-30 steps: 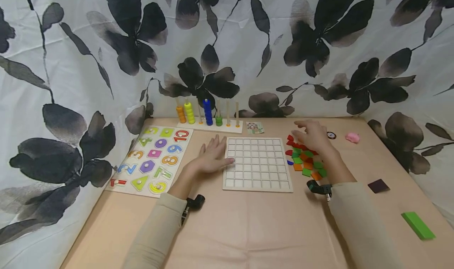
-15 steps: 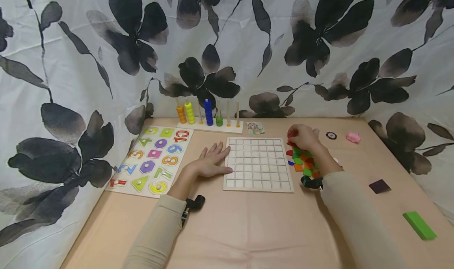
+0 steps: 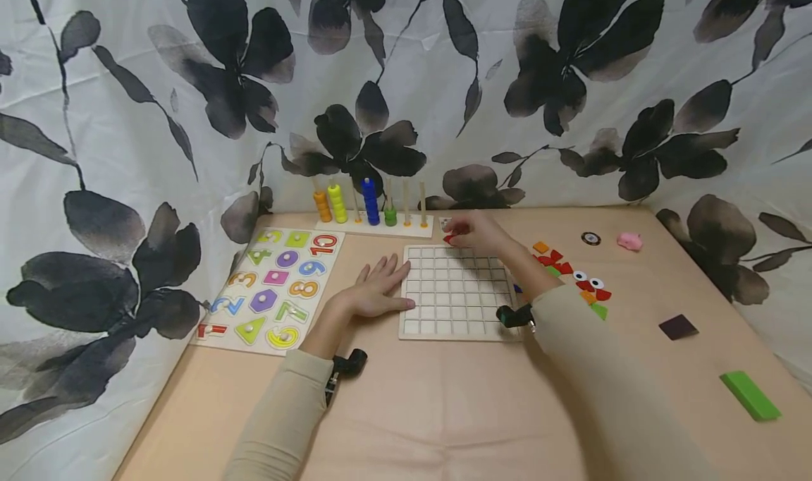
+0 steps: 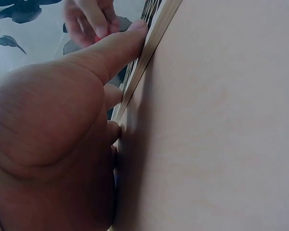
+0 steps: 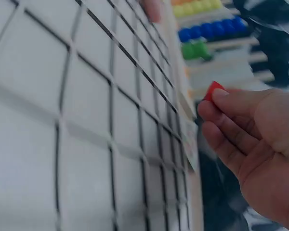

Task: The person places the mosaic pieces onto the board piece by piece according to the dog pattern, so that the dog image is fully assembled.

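Observation:
A white grid board [image 3: 453, 319] with square cells lies mid-table in the head view. At its left edge my left hand [image 3: 374, 292] rests with fingers spread, its thumb touching the frame. My right hand [image 3: 483, 235] is over the board's far edge. In the right wrist view, its thumb and fingertips pinch a small red tile [image 5: 214, 90]. Red, green and orange tiles [image 3: 599, 312] lie in a loose pile right of the board, partly hidden by my right forearm. A small picture card [image 3: 445, 222] is mostly covered by my right hand.
A number puzzle board [image 3: 273, 290] lies at left. Behind stands a peg counter [image 3: 380, 226] with coloured rings. On the right are a round black-and-white disc [image 3: 591, 238], a pink pig figure [image 3: 630, 242], a dark square [image 3: 678, 327] and a green block [image 3: 751, 396].
My right hand took a red tile from the pile and has moved left with it to above the board's far edge. My left hand stays by the board's left edge.

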Available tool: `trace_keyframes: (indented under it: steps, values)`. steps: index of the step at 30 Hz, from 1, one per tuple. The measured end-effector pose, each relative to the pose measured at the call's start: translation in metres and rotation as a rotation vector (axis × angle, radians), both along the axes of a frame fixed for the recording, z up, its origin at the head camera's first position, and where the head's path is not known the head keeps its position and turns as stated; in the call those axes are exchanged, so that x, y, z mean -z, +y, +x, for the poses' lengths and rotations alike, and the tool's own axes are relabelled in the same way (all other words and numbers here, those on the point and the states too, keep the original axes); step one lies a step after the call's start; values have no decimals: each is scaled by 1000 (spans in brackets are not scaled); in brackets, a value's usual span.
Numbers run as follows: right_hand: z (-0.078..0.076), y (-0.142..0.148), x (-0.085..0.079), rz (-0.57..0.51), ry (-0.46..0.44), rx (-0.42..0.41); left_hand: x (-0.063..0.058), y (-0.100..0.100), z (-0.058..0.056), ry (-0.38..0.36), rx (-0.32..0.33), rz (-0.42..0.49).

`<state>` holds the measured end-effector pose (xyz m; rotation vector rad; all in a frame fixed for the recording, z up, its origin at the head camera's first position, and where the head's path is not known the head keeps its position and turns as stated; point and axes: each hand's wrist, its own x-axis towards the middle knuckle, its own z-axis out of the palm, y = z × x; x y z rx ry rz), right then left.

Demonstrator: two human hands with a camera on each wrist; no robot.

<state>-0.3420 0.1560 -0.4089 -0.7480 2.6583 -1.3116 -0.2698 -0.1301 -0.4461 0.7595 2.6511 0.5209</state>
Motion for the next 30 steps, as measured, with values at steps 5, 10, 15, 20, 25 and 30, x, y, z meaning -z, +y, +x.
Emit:
trace_keyframes:
  steps: [5,10,15,20,25,30]
  values:
    - [-4,-36,12,136,33,-8,4,0,1,8,-8,0]
    - [-6,-53,20,202,11,1,7,0,2,22,-9,-6]
    - [-8,-56,25,263,56,24,8,-1,2,27,-6,3]
    - [-12,-52,33,292,81,37,9,0,3,27,-1,8]
    - [-10,-52,31,316,123,3,9,0,3,31,-2,6]
    - [-8,-55,28,376,205,-36,9,0,4,33,-12,8]
